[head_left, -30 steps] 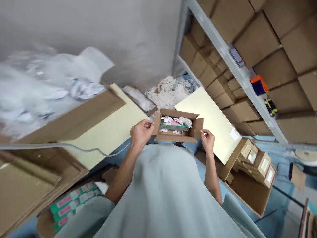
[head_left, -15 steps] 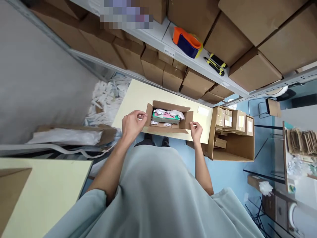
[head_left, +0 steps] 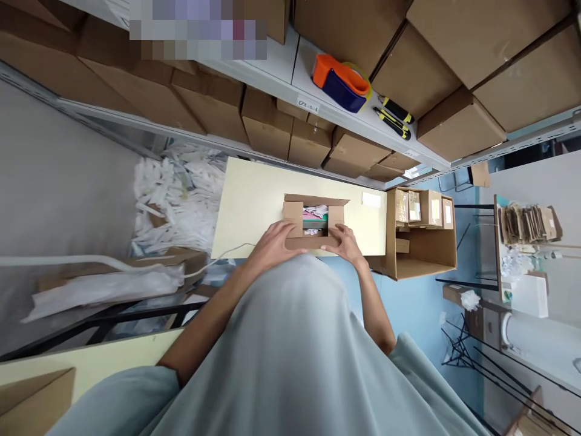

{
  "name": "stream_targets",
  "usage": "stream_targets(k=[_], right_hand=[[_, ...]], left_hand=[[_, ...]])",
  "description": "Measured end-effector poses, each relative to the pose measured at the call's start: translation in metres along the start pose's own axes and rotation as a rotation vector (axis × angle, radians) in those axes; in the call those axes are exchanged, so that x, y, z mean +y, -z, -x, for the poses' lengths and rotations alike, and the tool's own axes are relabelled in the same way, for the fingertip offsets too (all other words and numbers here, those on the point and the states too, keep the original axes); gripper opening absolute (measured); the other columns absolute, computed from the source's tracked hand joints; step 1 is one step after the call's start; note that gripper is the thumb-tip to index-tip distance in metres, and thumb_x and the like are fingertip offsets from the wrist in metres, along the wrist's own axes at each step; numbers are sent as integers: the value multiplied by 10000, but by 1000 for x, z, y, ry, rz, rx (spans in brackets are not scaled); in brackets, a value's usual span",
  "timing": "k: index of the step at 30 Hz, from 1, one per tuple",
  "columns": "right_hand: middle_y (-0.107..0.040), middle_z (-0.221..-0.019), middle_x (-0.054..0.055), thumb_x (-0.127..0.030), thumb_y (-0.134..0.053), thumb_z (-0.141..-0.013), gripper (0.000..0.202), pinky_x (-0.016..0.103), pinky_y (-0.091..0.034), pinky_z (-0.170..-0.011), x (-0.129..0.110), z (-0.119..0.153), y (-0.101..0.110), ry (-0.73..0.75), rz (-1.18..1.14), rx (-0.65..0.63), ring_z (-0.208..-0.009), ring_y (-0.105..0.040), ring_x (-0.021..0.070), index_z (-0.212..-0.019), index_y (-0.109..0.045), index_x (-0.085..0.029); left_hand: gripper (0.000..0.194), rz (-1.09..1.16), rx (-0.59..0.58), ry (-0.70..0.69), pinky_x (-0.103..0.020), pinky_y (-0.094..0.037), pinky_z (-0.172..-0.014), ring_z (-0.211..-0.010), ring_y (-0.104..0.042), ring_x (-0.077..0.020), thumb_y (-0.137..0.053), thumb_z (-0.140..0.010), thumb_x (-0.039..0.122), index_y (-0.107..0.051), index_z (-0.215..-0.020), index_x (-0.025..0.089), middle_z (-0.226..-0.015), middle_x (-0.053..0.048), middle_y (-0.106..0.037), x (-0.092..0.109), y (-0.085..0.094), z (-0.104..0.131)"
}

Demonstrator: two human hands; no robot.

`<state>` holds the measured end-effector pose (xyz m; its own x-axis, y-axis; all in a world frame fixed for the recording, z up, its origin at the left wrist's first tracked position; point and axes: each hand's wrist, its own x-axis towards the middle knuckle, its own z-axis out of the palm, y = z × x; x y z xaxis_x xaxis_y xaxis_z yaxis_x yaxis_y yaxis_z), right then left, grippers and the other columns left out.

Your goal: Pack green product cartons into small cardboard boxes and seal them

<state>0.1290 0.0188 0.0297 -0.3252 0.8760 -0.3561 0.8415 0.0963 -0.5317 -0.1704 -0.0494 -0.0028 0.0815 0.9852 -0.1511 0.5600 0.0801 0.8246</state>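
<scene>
A small cardboard box [head_left: 313,243] lies on the pale yellow table in front of me, its two short end flaps folded inward. Between those flaps a gap shows white crumpled paper and something pink and green [head_left: 315,213]. My left hand [head_left: 276,243] grips the near left corner, with fingers over the left flap and the thumb along the near long flap. At the near right corner, my right hand [head_left: 344,242] holds the box in the same way, thumb low and fingers bent over the right flap. The far long flap stands open.
Right of the table stands a large open carton [head_left: 424,266] with several small boxes inside. A shelf [head_left: 272,57] full of cartons runs behind, bearing an orange and blue tape dispenser [head_left: 341,83] and yellow-black cutters [head_left: 394,118]. Shredded white paper [head_left: 181,188] is heaped at left.
Both end flaps have gone from standing outward to folded in over the contents. My hands have come closer together, onto the near corners. The view has shifted slightly.
</scene>
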Motion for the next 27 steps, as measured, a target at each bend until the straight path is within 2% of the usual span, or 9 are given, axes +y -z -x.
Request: stream_targets(k=[3, 6, 9, 13, 15, 17, 19, 22, 27], right_hand=[[-569, -1777, 211, -641, -1031, -821, 830, 595, -462, -1385, 8, 11, 2, -4, 19, -3, -1661, -524, 434, -1512, -807, -238], [-715, -1615, 223, -602, -870, -1006, 663, 567, -510, -1340, 18, 10, 4, -55, -46, 107, -1538, -656, 392, -1517, -776, -189], [-740, -1554, 243, -552, -818, -1040, 786, 568, -543, -1300, 23, -10, 3, -142, -80, 195, -1483, -693, 392, -1680, -613, -144], [-555, -1736, 294, -444, -913, -932, 1201, 589, -499, -1347, 17, -55, 4, -188, -64, 164, -1641, -548, 431, -1876, -245, -119], [-441, -1811, 302, -408, -924, -906, 1302, 579, -496, -1354, 13, -74, 9, -140, -59, 144, -1684, -493, 427, -1898, -128, -130], [-423, -1812, 291, -414, -907, -922, 1239, 556, -515, -1340, 13, -84, 18, -69, -57, 162, -1662, -515, 407, -1886, -178, -143], [-523, -1718, 266, -448, -868, -965, 958, 534, -520, -1333, 16, -85, 27, 12, -46, 192, -1585, -584, 381, -1772, -444, -153], [-656, -1538, 224, -487, -799, -1019, 409, 526, -513, -1326, 28, -75, 33, 100, -41, 177, -1507, -635, 366, -1305, -774, -196], [-774, -1392, 140, -435, -626, -1072, 269, 445, -598, -1178, 40, -60, 11, -3, -246, 84, -1306, -742, 285, -1230, -728, -243]], left_hand=[[792, 7, -49, -65, -597, -465, -1370, -1600, -545, -453, -923, -806, 584, -717, -1474, 211, -1661, -195, -660, -15, -4, 4], [599, 6, 19, -47, -596, -507, -1335, -1532, -618, -422, -800, -977, 468, -679, -1509, 220, -1559, -183, -734, -23, -7, -2], [736, -8, 103, 39, -585, -576, -1262, -1452, -686, -418, -776, -1017, 391, -526, -1683, 202, -1525, -200, -741, -23, -8, -16], [1099, -61, 220, 86, -586, -580, -1250, -1598, -581, -498, -849, -939, 262, -241, -1843, 118, -1842, -333, -377, -18, -4, -45], [1160, -110, 243, 26, -627, -520, -1301, -1704, -431, -538, -883, -881, 201, -240, -1843, 117, -1909, -335, -231, -15, 2, -56], [1029, -153, 230, -59, -649, -464, -1341, -1748, -353, -520, -870, -856, 160, -403, -1773, 159, -1889, -284, -327, -15, 9, -61], [725, -176, 208, -107, -638, -472, -1323, -1701, -429, -480, -818, -887, 165, -610, -1580, 205, -1750, -232, -540, -17, 13, -57], [336, -140, 200, -71, -596, -543, -1224, -1445, -644, -427, -733, -972, 231, -706, -1307, 226, -1420, -192, -734, -23, 10, -43], [238, 67, 321, 157, -462, -609, -1094, -1132, -734, -314, -686, -1019, 343, -742, -1221, 230, -1252, -126, -744, -28, -15, -32]])
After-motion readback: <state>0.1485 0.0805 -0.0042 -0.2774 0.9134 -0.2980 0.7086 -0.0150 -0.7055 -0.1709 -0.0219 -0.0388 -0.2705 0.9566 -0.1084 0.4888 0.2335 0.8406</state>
